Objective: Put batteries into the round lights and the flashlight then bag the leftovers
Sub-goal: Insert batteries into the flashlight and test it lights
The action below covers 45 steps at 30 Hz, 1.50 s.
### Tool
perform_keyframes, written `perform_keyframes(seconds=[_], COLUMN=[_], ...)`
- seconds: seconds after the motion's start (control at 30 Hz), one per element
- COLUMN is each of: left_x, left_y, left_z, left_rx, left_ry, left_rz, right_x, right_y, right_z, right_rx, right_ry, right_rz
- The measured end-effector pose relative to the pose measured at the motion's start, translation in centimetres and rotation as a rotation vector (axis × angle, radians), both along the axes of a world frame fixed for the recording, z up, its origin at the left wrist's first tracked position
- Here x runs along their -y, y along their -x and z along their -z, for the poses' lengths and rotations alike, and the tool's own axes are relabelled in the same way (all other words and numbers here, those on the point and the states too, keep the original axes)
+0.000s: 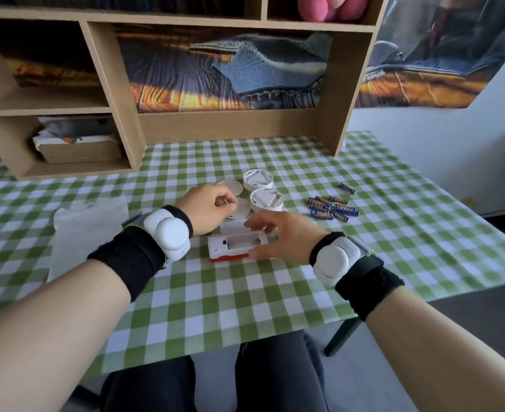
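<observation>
A white flashlight with a red side (230, 248) lies on the checked tablecloth, its battery bay open and facing up. My right hand (281, 236) grips its right end, thumb on the near edge and fingers on the far edge. My left hand (209, 208) hovers just behind the flashlight with its fingers curled shut; I cannot tell whether it pinches anything. Two round white lights (258, 180) (266, 200) lie upside down with open bays. Their flat round covers (232, 185) lie beside them, partly under my left hand. Several blue batteries (331, 209) lie in a heap to the right.
One dark battery (347, 188) lies apart, behind the heap. A clear plastic bag (90, 224) lies flat to the left. A wooden shelf unit (233, 126) stands along the back of the table. The table's near edge runs above my knees.
</observation>
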<state>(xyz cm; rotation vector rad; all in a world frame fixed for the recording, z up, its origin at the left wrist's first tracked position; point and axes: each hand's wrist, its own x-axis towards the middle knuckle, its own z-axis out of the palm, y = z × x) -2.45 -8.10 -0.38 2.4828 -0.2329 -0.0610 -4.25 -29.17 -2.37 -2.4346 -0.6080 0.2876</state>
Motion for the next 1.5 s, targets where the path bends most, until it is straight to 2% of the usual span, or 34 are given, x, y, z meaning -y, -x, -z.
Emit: perform_keyframes(seconds=[0.1, 0.27, 0.4, 0.47, 0.6, 0.8, 0.93, 1.07, 1.23, 1.5], left_x=[-0.1, 0.9, 3.2, 4.9, 8.2, 10.1, 9.0, 7.8, 7.0, 5.0], left_y=[0.4, 0.4, 0.1, 0.2, 0.0, -0.6, -1.2, -1.5, -1.7, -0.9], left_z=[0.3, 0.3, -0.7, -0.8, 0.2, 0.4, 0.3, 0.4, 0.7, 0.7], left_rx=[-0.015, 0.028, -0.186, -0.289, -0.333, -0.355, -0.403, -0.444, -0.476, -0.502], left_ry=[0.075, 0.422, 0.913, 1.078, 1.109, 1.291, 1.352, 1.407, 1.485, 1.452], left_rz=[-0.014, -0.143, -0.11, -0.032, 0.069, -0.028, -0.09, -0.123, -0.139, -0.14], right_x=[0.1, 1.9, 3.9, 4.7, 5.4, 6.0, 7.8, 8.4, 7.9, 7.8], right_y=[0.5, 0.9, 1.1, 1.1, 1.2, 0.8, -1.1, -2.8, -3.0, -3.9], right_z=[0.1, 0.0, -1.1, -1.6, -1.5, -0.9, 0.2, 1.7, 2.0, 2.2], right_rx=[0.04, 0.149, 0.157, 0.136, 0.135, 0.039, 0.221, 0.304, 0.369, 0.382], right_ry=[-0.03, -0.182, -0.381, -0.442, -0.5, -0.584, -0.234, 0.035, 0.166, 0.357], right_rz=[0.043, 0.227, 0.448, 0.513, 0.542, 0.529, 0.623, 0.532, 0.478, 0.37])
